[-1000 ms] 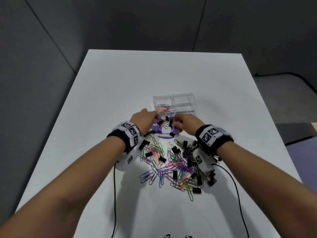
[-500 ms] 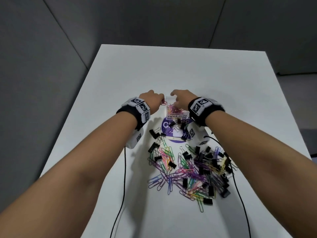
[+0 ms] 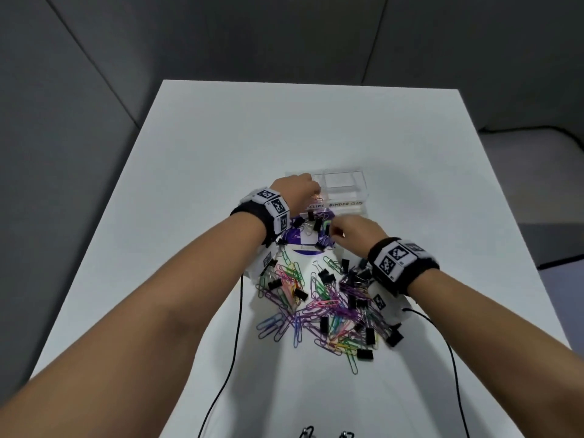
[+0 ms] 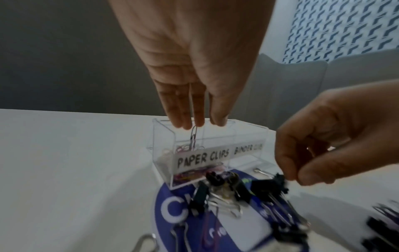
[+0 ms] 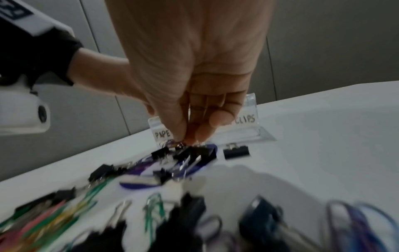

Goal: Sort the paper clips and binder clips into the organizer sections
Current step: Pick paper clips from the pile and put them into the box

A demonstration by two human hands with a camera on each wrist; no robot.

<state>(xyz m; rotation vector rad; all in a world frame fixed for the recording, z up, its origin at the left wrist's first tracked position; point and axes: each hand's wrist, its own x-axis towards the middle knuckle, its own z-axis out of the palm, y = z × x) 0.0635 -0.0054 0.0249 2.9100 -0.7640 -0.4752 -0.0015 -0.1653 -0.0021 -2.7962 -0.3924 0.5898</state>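
Observation:
The clear two-section organizer stands just past a pile of coloured paper clips and black binder clips. Its left section, labelled PAPER CLIPS, holds several paper clips, while the right one, labelled BINDER CLIPS, looks empty. My left hand hovers over the left section, fingers pointing down, and a paper clip hangs from their tips. My right hand pinches a black binder clip among those lying on the purple disc.
The white table has grey walls behind and to the left. Two black cables trail from my wrists toward the near edge. One binder clip lies alone in front of the organizer's right section.
Both hands rose from the disc to the organizer. My left hand now hangs over the paper clip section; my right hand has dropped back to the binder clips on the disc.

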